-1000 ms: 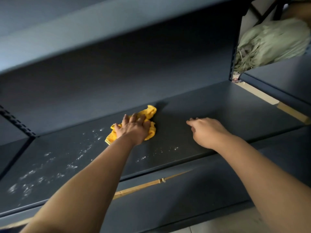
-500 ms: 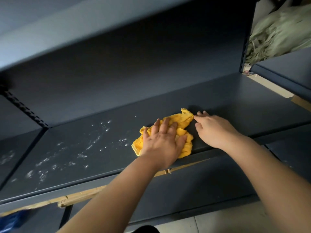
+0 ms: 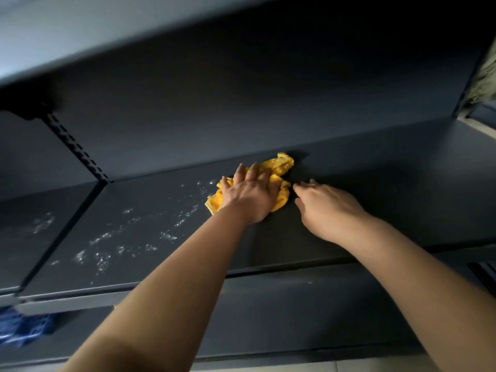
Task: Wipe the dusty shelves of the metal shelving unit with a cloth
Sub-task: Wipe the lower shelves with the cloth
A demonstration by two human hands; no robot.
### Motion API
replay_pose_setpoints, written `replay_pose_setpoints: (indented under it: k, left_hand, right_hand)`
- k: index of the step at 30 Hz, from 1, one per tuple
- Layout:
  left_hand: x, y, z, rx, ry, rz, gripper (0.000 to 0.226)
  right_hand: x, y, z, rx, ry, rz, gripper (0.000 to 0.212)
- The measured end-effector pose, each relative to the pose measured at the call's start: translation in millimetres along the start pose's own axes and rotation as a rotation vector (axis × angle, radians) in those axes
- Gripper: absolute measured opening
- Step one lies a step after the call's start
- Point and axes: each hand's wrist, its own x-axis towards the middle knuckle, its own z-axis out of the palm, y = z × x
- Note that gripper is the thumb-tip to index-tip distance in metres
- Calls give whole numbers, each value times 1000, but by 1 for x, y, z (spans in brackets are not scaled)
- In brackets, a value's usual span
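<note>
A crumpled yellow cloth (image 3: 281, 167) lies on the dark blue metal shelf (image 3: 389, 189), near its back wall. My left hand (image 3: 249, 194) presses flat on the cloth, fingers spread over it. Just right of the cloth, my right hand (image 3: 327, 210) rests palm down on the bare shelf, its fingertips almost touching the cloth's edge. White dust specks (image 3: 128, 237) cover the shelf to the left of the cloth. The shelf to the right of my hands looks free of specks.
A slotted upright post (image 3: 77, 149) divides this bay from the left bay, whose shelf (image 3: 40, 224) also carries dust. Another shelf (image 3: 107, 36) hangs overhead. Something blue (image 3: 24, 328) lies at the lower left. A greenish bundle (image 3: 485, 73) shows at the far right.
My left hand has pushed the cloth from the shelf's front edge back toward the rear wall. The right hand stayed beside it. The view has shifted right.
</note>
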Motion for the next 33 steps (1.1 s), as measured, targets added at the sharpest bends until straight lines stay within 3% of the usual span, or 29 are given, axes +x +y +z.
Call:
replay_pose_setpoints:
  k: [13,22,33]
  left_hand:
    - [45,-86,-4,-47,28,-208,61]
    - [21,-150,-5,-33,49,-370,61]
    - [-25,-122,-7,-11,-16,-478,66]
  right_hand:
    - [35,-36,14,-113,-158,-5,47]
    - [39,-33,21,-63,-108,45,50]
    - [37,-26,22,-94,-133,-39,54]
